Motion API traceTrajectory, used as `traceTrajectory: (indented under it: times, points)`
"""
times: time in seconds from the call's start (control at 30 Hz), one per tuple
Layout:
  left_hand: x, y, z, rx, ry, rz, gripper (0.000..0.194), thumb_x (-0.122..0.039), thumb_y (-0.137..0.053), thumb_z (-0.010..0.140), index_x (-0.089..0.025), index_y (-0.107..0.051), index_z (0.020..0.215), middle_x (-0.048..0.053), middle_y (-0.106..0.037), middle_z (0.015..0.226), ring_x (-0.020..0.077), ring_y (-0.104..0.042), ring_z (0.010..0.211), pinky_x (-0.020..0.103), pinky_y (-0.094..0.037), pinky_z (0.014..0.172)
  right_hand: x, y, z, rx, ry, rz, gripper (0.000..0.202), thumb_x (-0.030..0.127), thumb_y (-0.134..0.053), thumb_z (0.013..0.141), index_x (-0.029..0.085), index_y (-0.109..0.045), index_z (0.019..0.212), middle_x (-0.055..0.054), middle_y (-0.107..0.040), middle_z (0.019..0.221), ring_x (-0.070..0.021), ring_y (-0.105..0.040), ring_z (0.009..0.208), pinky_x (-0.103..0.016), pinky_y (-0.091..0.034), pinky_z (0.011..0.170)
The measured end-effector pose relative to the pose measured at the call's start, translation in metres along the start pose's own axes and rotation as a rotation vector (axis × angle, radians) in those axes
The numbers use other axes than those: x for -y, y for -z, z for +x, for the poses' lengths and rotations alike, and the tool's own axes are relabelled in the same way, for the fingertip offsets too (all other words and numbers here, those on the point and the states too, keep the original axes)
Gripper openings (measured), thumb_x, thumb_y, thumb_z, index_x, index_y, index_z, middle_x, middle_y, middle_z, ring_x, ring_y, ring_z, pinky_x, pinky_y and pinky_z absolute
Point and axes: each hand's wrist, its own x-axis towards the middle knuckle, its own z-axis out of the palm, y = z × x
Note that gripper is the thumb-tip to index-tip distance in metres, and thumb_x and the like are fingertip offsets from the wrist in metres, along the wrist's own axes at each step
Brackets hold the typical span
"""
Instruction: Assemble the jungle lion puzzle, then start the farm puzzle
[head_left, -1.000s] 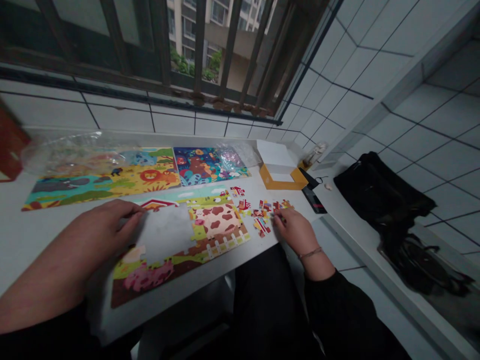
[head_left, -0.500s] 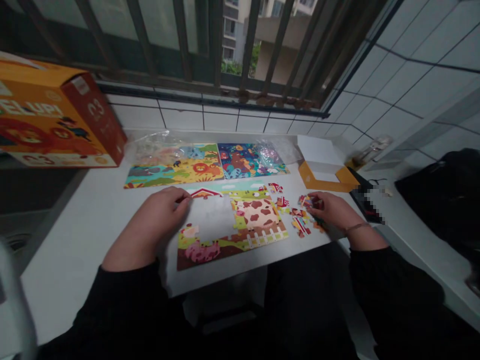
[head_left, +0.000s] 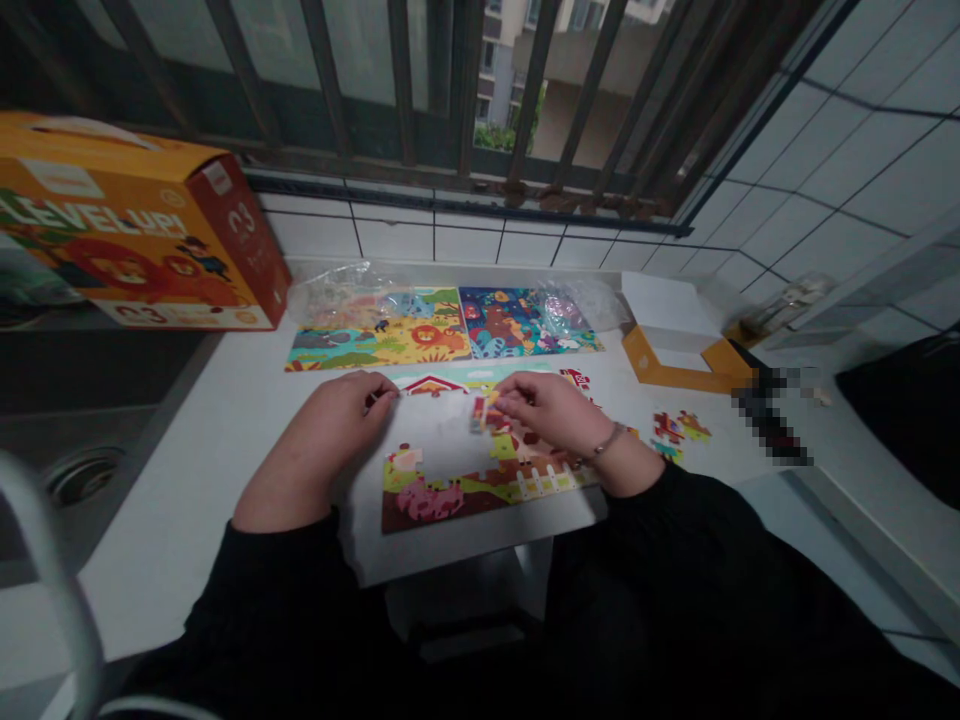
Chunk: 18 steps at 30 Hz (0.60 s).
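Note:
A partly assembled farm jigsaw puzzle [head_left: 442, 502] lies on the white table, with a pink pig at its lower left and a bare gap in its middle. Over the right side of that gap, my right hand [head_left: 547, 415] pinches a small red and yellow puzzle piece [head_left: 480, 412], slightly blurred. My left hand [head_left: 345, 425] is closed at the puzzle's upper left edge, thumb against fingertips, beside the red roof section [head_left: 431, 385]. Whether anything is between those fingers is hidden. The right hand covers much of the cow section.
Loose puzzle pieces [head_left: 681, 425] lie to the right. Behind are a lion picture [head_left: 420, 340] and a dark blue picture [head_left: 517, 325], partly under clear plastic wrap. An open yellow box [head_left: 682, 370] stands at back right, a large orange box [head_left: 142, 240] at left.
My right hand has moved left from the loose pieces to the puzzle's gap, carrying a piece. My left hand stays at the upper left edge. The camera view has shifted.

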Motion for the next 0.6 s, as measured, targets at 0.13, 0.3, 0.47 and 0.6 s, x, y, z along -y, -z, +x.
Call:
traceTrajectory:
  times: [0.13, 0.3, 0.47, 0.6]
  points:
    - [-0.001, 0.004, -0.004, -0.005, 0.028, -0.002, 0.038, -0.040, -0.049, 0.100, -0.021, -0.080, 0.109, 0.013, -0.084, 0.113, 0.0302, -0.075, 0.101, 0.040, -0.056, 0.092, 0.033, -0.072, 0.048, 0.111, 0.070, 0.114, 0.015, 0.021, -0.074, 0.101, 0.021, -0.079, 0.115, -0.001, -0.082, 0.093, -0.0155, -0.076, 0.084, -0.027, -0.055, 0.079]
    - [0.002, 0.004, -0.008, 0.001, 0.039, 0.003, 0.035, -0.035, -0.050, 0.099, -0.019, -0.080, 0.107, 0.014, -0.084, 0.107, 0.0297, -0.075, 0.096, 0.039, -0.055, 0.087, 0.036, -0.109, 0.064, 0.075, 0.090, 0.108, 0.020, 0.020, -0.076, 0.101, 0.020, -0.079, 0.120, 0.002, -0.081, 0.089, -0.0144, -0.073, 0.082, -0.027, -0.052, 0.083]
    - [0.003, 0.001, -0.008, 0.055, 0.039, -0.046, 0.033, -0.042, -0.053, 0.100, -0.021, -0.078, 0.100, 0.010, -0.083, 0.101, 0.0277, -0.074, 0.091, 0.037, -0.051, 0.080, 0.028, -0.109, 0.063, 0.073, 0.220, -0.041, 0.021, 0.022, -0.075, 0.103, 0.023, -0.082, 0.123, -0.001, -0.083, 0.104, -0.0167, -0.074, 0.095, -0.028, -0.050, 0.089]
    - [0.003, 0.003, -0.009, 0.109, 0.043, -0.087, 0.031, -0.047, -0.058, 0.099, -0.023, -0.078, 0.096, 0.008, -0.083, 0.097, 0.0268, -0.074, 0.090, 0.035, -0.051, 0.077, 0.027, -0.108, 0.062, 0.072, 0.265, -0.049, 0.023, 0.023, -0.080, 0.100, 0.023, -0.082, 0.123, -0.003, -0.083, 0.109, -0.0190, -0.074, 0.103, -0.030, -0.050, 0.092]
